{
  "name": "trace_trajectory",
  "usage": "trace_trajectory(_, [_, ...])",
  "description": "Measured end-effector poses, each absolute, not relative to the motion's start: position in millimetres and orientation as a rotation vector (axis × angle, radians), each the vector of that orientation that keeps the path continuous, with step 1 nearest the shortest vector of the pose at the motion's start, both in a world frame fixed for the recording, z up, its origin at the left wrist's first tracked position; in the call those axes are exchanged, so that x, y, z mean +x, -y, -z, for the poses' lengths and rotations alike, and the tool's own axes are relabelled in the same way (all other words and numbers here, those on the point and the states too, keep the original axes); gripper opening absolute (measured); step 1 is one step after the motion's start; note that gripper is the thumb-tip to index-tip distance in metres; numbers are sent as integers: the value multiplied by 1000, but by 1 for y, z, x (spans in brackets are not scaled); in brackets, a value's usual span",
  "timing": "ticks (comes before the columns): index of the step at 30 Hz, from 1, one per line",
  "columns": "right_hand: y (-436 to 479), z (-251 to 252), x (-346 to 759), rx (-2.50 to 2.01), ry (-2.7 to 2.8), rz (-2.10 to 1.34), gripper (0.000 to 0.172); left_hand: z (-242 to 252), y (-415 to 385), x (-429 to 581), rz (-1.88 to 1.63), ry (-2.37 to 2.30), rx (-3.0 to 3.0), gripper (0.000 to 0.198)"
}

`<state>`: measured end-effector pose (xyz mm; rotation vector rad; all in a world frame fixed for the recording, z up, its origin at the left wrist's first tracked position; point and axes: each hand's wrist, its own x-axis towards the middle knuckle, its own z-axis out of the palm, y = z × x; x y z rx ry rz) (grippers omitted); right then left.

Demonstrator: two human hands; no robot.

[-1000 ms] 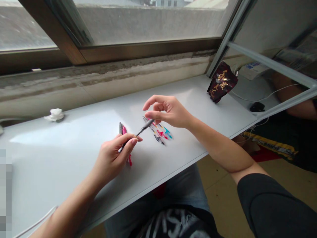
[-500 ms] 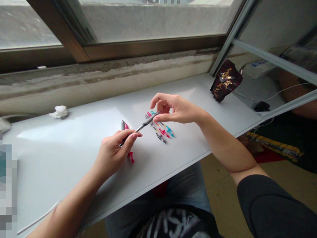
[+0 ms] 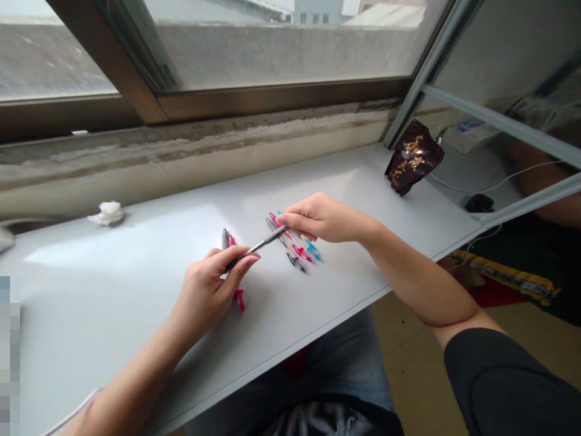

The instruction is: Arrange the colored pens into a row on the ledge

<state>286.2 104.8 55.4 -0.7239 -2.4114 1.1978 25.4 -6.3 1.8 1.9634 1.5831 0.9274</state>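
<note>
A dark grey and black pen [image 3: 262, 243] is held slantwise above the white desk [image 3: 136, 315], its silver middle part showing. My left hand [image 3: 213, 281] is closed on the pen's lower left end. At the upper right end, my right hand [image 3: 313, 217] pinches the pen between thumb and fingers. Behind my right hand lies a row of several pens and caps, among them a red cap [image 3: 301, 253], a blue cap [image 3: 312, 249] and a black cap [image 3: 296, 262]. A pink-red pen [image 3: 239, 300], partly hidden by my left hand, lies beside a grey pen end [image 3: 225, 237].
A crumpled white tissue [image 3: 108, 213] lies near the wall on the left. At the far right stands a dark foil bag [image 3: 415, 157] by a metal frame [image 3: 499, 118]. A white cable [image 3: 75, 412] crosses the desk's near left corner. Beyond the frame, part of another person's arm shows.
My right hand has closed its fingers on the pen's upper end; before, they were spread above it. My left hand keeps its hold. The view has tilted up slightly.
</note>
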Motion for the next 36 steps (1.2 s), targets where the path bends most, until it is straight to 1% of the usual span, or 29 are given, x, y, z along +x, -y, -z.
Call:
trace_trajectory(2, [-105, -54, 284, -781, 2385, -1272, 60, -1, 6, 26, -933, -1582, 2010, 36])
trace_trajectory(3, [-105, -54, 284, -785, 2379, -1293, 57, -1, 6, 26, -928, -1584, 2013, 36])
trace_trajectory(6, [-105, -54, 286, -701, 2402, -1266, 40, 0, 6, 25, -892, -1572, 1985, 37])
trace_trajectory(7, [-105, -55, 287, -657, 2419, -1249, 38, 0, 6, 24, -884, -1563, 1983, 37])
trace_trajectory(11, [-106, -54, 287, -552, 2432, -1248, 47, 3, 6, 19, -954, -1562, 2049, 36])
trace_trajectory(15, [-106, -49, 281, -606, 2344, -1347, 53, 3, 6, 16, -1072, -1571, 2259, 31])
trace_trajectory(18, [-104, -42, 273, -677, 2188, -1457, 57, -1, 8, 21, -1035, -1500, 2392, 27])
trace_trajectory(21, [-101, -36, 265, -815, 2005, -1373, 53, -4, 12, 32, -933, -1252, 2515, 45])
trace_trajectory(22, [-100, -34, 263, -868, 1947, -1315, 51, -5, 13, 35, -897, -1138, 2561, 48])
trace_trajectory(25, [-98, -31, 259, -907, 1906, -1300, 52, -4, 15, 40, -780, -1004, 2646, 37])
trace_trajectory(29, [-96, -30, 257, -885, 1904, -1364, 56, -5, 14, 38, -731, -920, 2607, 21])
trace_trajectory(36, [-97, -23, 254, -851, 1915, -1424, 56, -6, 14, 38, -726, -949, 2585, 16])
